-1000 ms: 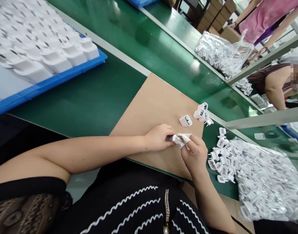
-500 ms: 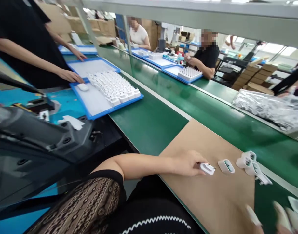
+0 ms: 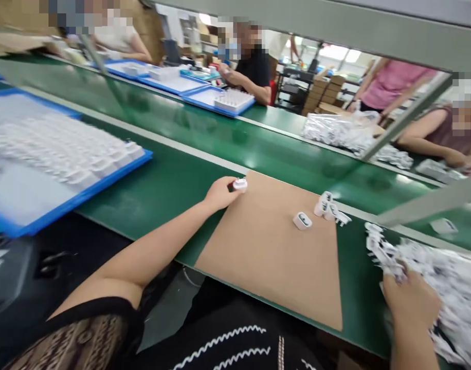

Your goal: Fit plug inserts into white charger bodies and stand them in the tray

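Observation:
My left hand [image 3: 219, 193] holds a small white plug part [image 3: 240, 184] at the far left corner of the brown cardboard sheet [image 3: 270, 252]. My right hand [image 3: 409, 302] reaches into a pile of white plug parts in a clear plastic bag [image 3: 436, 277] at the right; its fingers are closed among the parts, and what they grip is hidden. One white plug part [image 3: 302, 221] lies alone on the cardboard, and a small cluster of plug parts [image 3: 330, 209] sits at its far right corner.
A blue tray [image 3: 46, 154] filled with rows of white parts sits on the green belt [image 3: 174, 180] at left. Other people work across the far belt beside blue trays [image 3: 220, 100] and another clear bag [image 3: 336, 131]. A grey metal frame bar [image 3: 428, 203] crosses at right.
My hands have separated. The left hand carried a plug part to the cardboard's far left corner; the right hand went into the pile at right. The camera has swung.

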Action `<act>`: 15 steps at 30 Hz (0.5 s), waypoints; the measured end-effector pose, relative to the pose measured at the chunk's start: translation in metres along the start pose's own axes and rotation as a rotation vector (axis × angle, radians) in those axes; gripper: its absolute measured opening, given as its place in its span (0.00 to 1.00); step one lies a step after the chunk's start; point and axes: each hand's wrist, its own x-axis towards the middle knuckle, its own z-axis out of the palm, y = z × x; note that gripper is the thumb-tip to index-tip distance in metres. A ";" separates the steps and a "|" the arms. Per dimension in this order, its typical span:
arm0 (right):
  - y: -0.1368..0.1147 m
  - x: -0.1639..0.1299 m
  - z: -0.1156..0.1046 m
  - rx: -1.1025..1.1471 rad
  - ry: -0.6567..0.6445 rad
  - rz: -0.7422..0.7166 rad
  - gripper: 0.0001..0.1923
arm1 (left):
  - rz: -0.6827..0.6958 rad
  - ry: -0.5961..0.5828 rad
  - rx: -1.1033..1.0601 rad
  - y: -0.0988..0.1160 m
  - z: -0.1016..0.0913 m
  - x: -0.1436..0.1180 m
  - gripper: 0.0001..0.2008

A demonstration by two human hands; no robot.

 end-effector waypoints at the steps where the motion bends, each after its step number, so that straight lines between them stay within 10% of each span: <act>1: 0.002 0.000 -0.002 -0.020 0.004 0.046 0.23 | 0.007 -0.021 0.011 0.005 0.006 0.004 0.18; 7: -0.028 -0.006 -0.021 0.217 0.005 0.078 0.04 | 0.177 -0.172 -0.043 0.044 0.057 0.001 0.18; 11: -0.074 -0.012 -0.030 0.819 -0.191 0.112 0.20 | 0.229 -0.267 0.005 0.062 0.078 -0.002 0.16; 15: -0.097 -0.019 -0.031 0.860 -0.355 -0.093 0.20 | 0.255 -0.045 0.227 0.086 0.066 -0.026 0.32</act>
